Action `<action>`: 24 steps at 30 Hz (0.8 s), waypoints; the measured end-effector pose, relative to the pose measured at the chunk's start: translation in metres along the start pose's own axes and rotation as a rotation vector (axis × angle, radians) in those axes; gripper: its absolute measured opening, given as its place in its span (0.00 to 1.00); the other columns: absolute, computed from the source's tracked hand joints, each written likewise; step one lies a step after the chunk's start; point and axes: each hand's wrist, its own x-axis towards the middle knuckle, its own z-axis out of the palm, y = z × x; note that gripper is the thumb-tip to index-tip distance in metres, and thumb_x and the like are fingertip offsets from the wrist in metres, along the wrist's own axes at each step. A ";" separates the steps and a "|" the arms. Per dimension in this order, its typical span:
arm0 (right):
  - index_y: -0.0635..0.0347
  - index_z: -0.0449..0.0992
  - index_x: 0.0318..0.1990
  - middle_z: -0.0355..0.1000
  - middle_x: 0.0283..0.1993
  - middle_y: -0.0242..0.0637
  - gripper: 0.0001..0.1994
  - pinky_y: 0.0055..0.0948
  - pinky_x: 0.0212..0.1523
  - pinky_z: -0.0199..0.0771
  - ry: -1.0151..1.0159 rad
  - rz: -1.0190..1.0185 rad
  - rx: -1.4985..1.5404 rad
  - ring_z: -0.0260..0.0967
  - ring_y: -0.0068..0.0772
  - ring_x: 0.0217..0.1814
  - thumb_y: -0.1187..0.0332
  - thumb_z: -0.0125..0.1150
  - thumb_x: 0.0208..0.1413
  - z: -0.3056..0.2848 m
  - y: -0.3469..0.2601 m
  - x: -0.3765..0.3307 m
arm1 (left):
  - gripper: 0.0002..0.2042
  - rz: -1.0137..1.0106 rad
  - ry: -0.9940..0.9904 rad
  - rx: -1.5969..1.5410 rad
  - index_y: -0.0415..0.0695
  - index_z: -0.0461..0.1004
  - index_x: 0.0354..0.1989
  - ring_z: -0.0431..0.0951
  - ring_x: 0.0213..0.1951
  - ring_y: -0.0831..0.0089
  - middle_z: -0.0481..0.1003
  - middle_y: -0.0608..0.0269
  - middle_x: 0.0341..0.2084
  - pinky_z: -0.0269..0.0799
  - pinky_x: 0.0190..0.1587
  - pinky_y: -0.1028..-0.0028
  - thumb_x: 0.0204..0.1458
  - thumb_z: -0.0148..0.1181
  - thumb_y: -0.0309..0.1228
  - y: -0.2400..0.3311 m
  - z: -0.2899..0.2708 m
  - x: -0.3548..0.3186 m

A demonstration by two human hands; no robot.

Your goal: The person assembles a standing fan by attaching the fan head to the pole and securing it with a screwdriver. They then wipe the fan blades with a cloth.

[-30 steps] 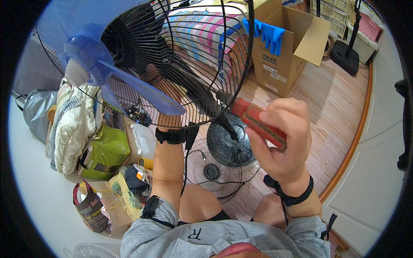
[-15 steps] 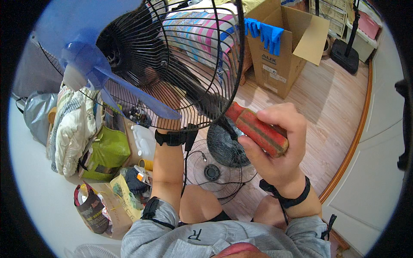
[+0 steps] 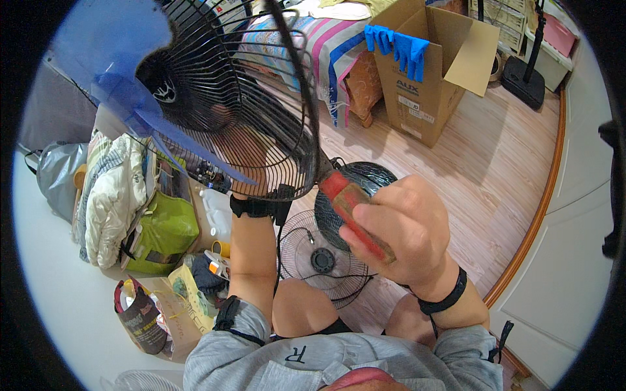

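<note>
My right hand [image 3: 412, 234] is closed around the red and brown handle of a screwdriver [image 3: 341, 195]. Its grey shaft runs up and left to the rim of a black wire fan cage [image 3: 301, 190]; whether the tip touches it I cannot tell. Inside the cage sit blue translucent fan blades [image 3: 120, 94], with a dark motor housing behind them. My left hand [image 3: 229, 124] is behind the cage wires, under the housing. The wires hide its fingers, so its grip is unclear.
A loose round wire grille [image 3: 300, 241] and a round dark fan base [image 3: 362, 182] lie on the wood floor. Ahead stands an open cardboard box [image 3: 411, 107] with blue gloves [image 3: 409, 55] over its edge. Bags and clothes [image 3: 114, 195] are piled at the left.
The fan cage has turned and shifted left. My right hand has followed it leftward with the screwdriver, and my fingers now wrap over the handle's top.
</note>
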 end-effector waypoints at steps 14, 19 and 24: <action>0.60 0.82 0.38 0.57 0.26 0.26 0.14 0.25 0.20 0.54 0.030 -0.291 0.200 0.59 0.23 0.23 0.72 0.68 0.38 0.072 -0.028 -0.003 | 0.30 0.360 -0.241 0.240 0.49 0.68 0.62 0.79 0.49 0.63 0.75 0.59 0.53 0.79 0.51 0.61 0.60 0.57 0.57 0.028 0.093 0.015; 0.63 0.82 0.38 0.59 0.26 0.25 0.16 0.23 0.22 0.55 0.033 -0.375 0.162 0.60 0.21 0.25 0.70 0.66 0.37 0.084 -0.036 0.006 | 0.29 0.241 -0.381 0.017 0.49 0.68 0.62 0.78 0.51 0.63 0.75 0.59 0.54 0.78 0.51 0.60 0.60 0.56 0.56 0.030 0.108 0.023; 0.65 0.82 0.38 0.60 0.26 0.24 0.17 0.23 0.23 0.55 0.004 -0.393 0.153 0.60 0.21 0.26 0.69 0.64 0.37 0.085 -0.040 0.009 | 0.29 0.207 -0.268 -0.027 0.50 0.69 0.61 0.79 0.51 0.62 0.76 0.60 0.53 0.79 0.51 0.60 0.60 0.56 0.56 0.029 0.118 0.012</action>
